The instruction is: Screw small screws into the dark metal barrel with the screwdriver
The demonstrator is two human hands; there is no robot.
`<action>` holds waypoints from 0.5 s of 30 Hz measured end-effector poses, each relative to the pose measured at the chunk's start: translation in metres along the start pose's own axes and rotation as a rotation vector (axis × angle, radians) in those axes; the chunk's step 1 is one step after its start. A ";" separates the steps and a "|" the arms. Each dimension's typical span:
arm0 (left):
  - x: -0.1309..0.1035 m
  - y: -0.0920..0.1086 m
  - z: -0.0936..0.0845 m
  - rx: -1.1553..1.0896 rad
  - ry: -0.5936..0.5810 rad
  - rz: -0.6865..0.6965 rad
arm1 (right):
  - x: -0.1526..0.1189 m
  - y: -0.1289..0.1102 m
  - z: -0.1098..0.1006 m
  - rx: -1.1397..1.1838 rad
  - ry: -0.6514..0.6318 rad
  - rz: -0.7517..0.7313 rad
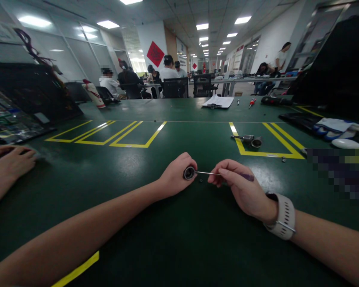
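Observation:
My left hand (175,175) is closed around a small round metal part (189,173) with a dark hole, held just above the green table (173,239). My right hand (242,189) pinches a thin metal tool (206,173) whose tip reaches into that part. A white watch (283,217) sits on my right wrist. A tiny dark piece (200,180) lies on the table right under the tool.
Further metal parts (251,140) lie inside a yellow-taped box at the right. Another person's hand (8,161) rests at the far left by a black case (26,99). Gloves (338,129), a clipboard (217,102) and a red screwdriver (251,102) lie farther back.

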State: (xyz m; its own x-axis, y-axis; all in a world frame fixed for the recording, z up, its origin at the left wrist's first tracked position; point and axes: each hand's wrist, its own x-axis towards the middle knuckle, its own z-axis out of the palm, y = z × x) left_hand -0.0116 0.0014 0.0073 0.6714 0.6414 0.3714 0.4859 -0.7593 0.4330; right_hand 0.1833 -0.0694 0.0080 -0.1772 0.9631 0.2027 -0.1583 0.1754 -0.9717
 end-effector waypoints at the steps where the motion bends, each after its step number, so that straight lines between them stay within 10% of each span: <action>1: 0.000 0.000 0.000 -0.003 -0.011 -0.005 | -0.001 0.000 0.000 -0.028 -0.023 -0.010; 15: 0.000 0.003 0.002 0.102 -0.133 -0.019 | -0.011 -0.008 0.013 -0.649 -0.148 -0.344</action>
State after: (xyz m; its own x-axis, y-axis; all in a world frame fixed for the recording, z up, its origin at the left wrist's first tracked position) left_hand -0.0088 -0.0013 0.0067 0.7261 0.6409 0.2491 0.5493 -0.7585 0.3506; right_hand 0.1741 -0.0839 0.0150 -0.3572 0.8026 0.4779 0.3685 0.5912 -0.7175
